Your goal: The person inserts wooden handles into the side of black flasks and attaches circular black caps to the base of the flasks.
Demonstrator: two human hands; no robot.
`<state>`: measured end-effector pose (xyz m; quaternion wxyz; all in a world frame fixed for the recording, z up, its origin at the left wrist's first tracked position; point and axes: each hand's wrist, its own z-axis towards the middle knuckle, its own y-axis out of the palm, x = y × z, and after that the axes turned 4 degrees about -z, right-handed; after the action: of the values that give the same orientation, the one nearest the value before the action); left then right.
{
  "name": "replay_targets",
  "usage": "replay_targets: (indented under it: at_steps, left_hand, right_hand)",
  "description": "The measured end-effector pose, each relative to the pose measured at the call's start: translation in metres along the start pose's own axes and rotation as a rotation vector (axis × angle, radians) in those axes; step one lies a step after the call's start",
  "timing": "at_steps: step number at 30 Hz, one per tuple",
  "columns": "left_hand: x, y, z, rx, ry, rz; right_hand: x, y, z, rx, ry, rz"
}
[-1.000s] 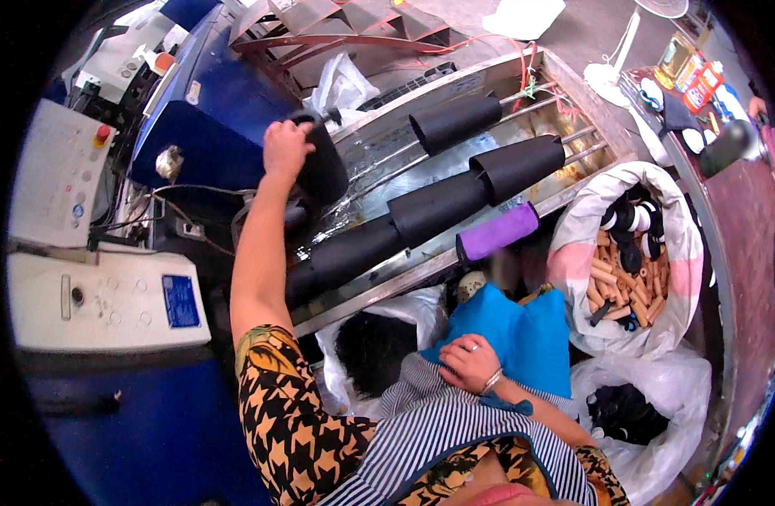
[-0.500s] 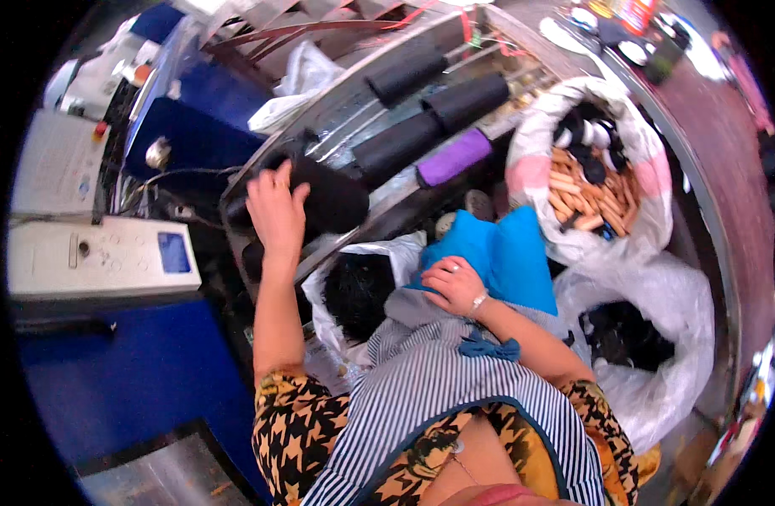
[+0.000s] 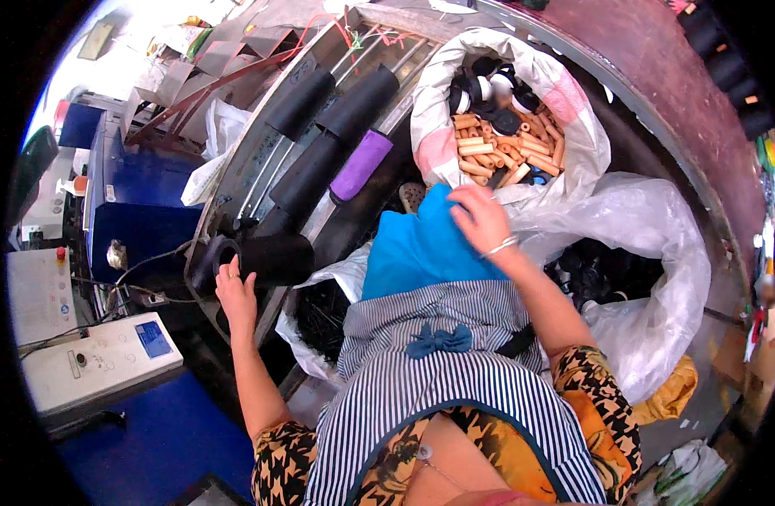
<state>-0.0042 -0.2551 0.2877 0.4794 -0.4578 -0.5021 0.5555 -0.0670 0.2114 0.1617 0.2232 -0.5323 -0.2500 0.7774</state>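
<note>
My left hand [image 3: 238, 291] is by the near end of a thick black foam-like tube [image 3: 278, 260], fingers apart at its rim and not wrapped round it. That tube lies across the lower end of a long metal-edged tray [image 3: 223, 211]. Further up the tray are more black tubes [image 3: 358, 105] and one purple tube [image 3: 361, 166] along thin metal rods [image 3: 265, 181]. My right hand [image 3: 482, 219] is raised with loosely bent fingers over the blue cloth [image 3: 412, 244] on my lap, just short of a white sack [image 3: 434, 118]. Nothing shows in it.
The sack holds wooden handle-like cylinders [image 3: 522, 156] and black-and-white round pieces [image 3: 493, 84]. Right of my lap stands a clear plastic bag [image 3: 657, 337] of black parts; another white bag [image 3: 320, 358] sits at left. A control box [image 3: 109, 363] and blue machine housing [image 3: 143, 202] border the left side.
My right hand has lifted from my lap and moved toward the white sack. My left hand has slid from on top of the black tube to its near end. The view has turned right.
</note>
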Motion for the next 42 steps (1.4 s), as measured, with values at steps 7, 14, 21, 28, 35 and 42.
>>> replay_targets:
  at_steps: [7, 14, 21, 28, 35, 42]
  left_hand:
    - [0.049, -0.027, 0.034, 0.035, -0.325, -0.113]
    - [0.036, -0.014, 0.08, 0.001, -0.091, 0.364]
    - [-0.008, -0.003, 0.085, -0.152, -0.121, -0.035]
    - [-0.099, -0.05, 0.052, 0.159, -0.549, 0.144]
    - [-0.015, -0.067, 0.013, 0.42, -0.345, -0.046]
    - [0.118, -0.064, -0.039, 0.289, 0.176, -0.963]
  right_hand:
    - [0.113, -0.006, 0.041, -0.035, 0.201, -0.535]
    - [0.138, 0.029, 0.082, -0.366, 0.281, -0.831]
    - [0.144, -0.01, 0.053, -0.239, 0.455, 0.037]
    - [0.05, -0.062, 0.037, -0.246, 0.452, 0.522]
    - [-0.066, -0.039, 0.057, -0.158, -0.162, 0.172]
    - [-0.178, -0.029, 0.074, -0.207, -0.595, 0.096]
